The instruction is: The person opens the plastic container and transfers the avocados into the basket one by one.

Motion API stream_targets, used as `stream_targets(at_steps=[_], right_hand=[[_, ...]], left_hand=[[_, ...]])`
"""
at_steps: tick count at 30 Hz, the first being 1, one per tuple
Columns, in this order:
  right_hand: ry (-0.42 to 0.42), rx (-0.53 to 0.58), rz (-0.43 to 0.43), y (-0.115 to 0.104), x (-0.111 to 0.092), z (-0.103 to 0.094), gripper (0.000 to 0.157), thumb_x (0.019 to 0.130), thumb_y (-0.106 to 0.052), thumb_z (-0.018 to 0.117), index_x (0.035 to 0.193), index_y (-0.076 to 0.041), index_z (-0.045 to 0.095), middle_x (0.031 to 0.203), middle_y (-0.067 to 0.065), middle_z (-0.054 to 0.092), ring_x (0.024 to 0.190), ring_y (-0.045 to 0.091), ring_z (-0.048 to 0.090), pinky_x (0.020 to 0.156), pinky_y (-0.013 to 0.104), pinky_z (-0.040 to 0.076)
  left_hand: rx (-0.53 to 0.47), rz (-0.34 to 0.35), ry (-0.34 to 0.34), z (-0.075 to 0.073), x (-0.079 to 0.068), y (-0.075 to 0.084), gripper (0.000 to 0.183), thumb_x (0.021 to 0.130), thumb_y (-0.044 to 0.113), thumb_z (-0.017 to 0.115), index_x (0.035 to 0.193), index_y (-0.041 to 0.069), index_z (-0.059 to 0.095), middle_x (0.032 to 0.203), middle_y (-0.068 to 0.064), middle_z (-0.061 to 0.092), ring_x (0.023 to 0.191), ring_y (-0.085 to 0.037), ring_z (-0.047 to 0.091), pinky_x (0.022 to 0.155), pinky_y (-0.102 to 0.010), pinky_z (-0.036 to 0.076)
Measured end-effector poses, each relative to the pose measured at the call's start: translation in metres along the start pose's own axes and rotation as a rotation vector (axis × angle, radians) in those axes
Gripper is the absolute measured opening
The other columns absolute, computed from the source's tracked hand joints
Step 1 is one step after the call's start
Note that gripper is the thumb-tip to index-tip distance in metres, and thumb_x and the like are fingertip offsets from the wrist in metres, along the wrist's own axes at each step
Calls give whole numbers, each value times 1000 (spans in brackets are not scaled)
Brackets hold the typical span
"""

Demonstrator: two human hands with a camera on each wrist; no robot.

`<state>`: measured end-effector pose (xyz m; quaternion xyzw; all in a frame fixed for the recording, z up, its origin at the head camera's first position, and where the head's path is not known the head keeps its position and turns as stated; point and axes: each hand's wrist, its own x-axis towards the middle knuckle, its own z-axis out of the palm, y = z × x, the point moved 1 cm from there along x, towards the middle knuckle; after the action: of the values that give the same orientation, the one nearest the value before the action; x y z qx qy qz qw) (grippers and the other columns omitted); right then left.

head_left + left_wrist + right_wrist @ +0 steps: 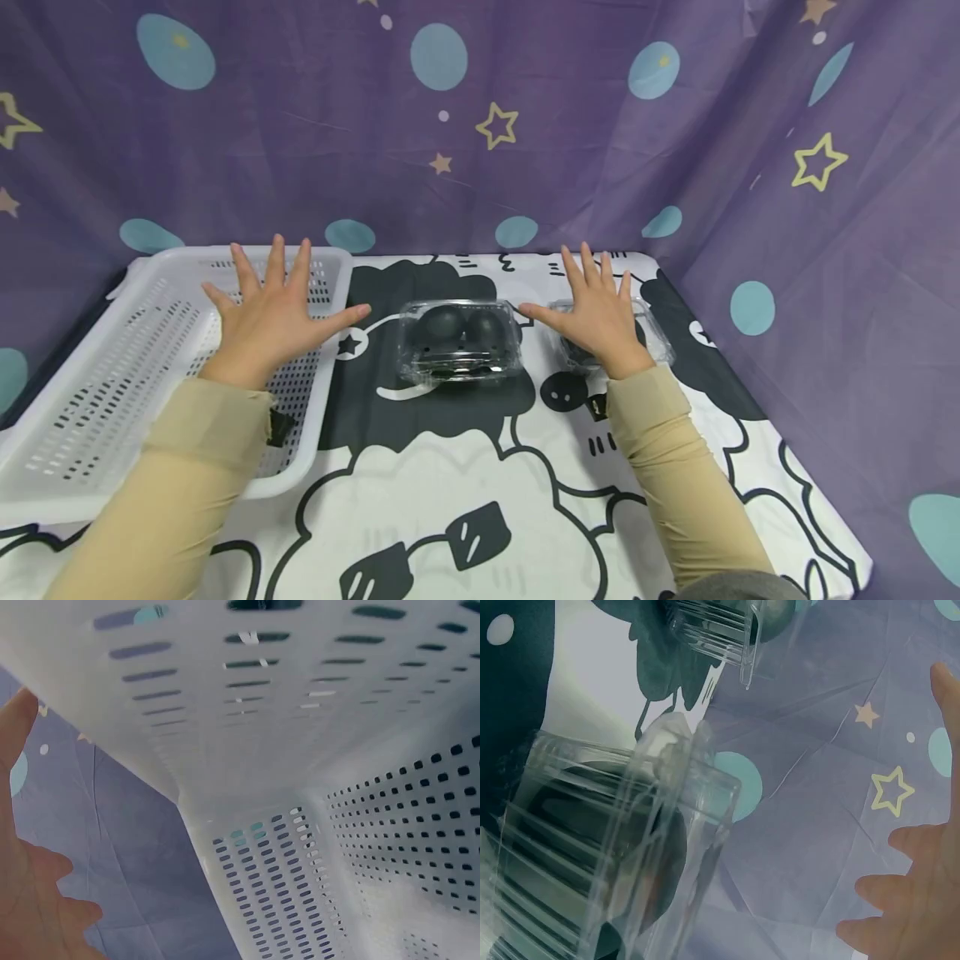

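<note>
My left hand (270, 325) is held over the white perforated basket (324, 408), its fingers spread and holding nothing. In the left wrist view the basket's slotted walls (277, 892) fill most of the picture, with part of that hand at the left edge. Fingers likewise spread, my right hand (596, 321) hovers above a clear plastic clamshell box (660, 337) and partly covers it. A second clear clamshell box (459, 342) lies between the hands with two dark round items inside. In the right wrist view, a nearer box (607, 840) shows a dark rounded item through its ribbed plastic.
A small black object (281, 428) shows at the basket's right side, beside the left sleeve. The table carries a black-and-white cartoon cloth (450, 467). A purple curtain (300, 133) with stars and blue ovals hangs behind and along the right side.
</note>
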<state>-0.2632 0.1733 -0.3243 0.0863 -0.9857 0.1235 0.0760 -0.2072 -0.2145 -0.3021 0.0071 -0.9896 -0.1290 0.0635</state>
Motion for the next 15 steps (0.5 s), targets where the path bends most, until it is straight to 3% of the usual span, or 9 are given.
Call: stream_targets(at_steps=[11,15], right_hand=[[2,26,-13,-3,3,-4,114,75,-90,46,160,-29,1,167,4,-3,154,36,-5,120,64,-7],[-1,82,-16,-4,4,-5,113,76,-88,48,160,-29,2,168,4,-1,154,35,-5,121,62,-6]], left_hand=[[-1,10,-20,-9,4,3,122,75,91,43,159,19,-8,163,-16,-20,138,-45,-39,92,-87,-17],[1,17,-34,-12,4,5,121,76,91,43,159,19,-8,164,-16,-20,139,-45,-38,93,-87,-15]])
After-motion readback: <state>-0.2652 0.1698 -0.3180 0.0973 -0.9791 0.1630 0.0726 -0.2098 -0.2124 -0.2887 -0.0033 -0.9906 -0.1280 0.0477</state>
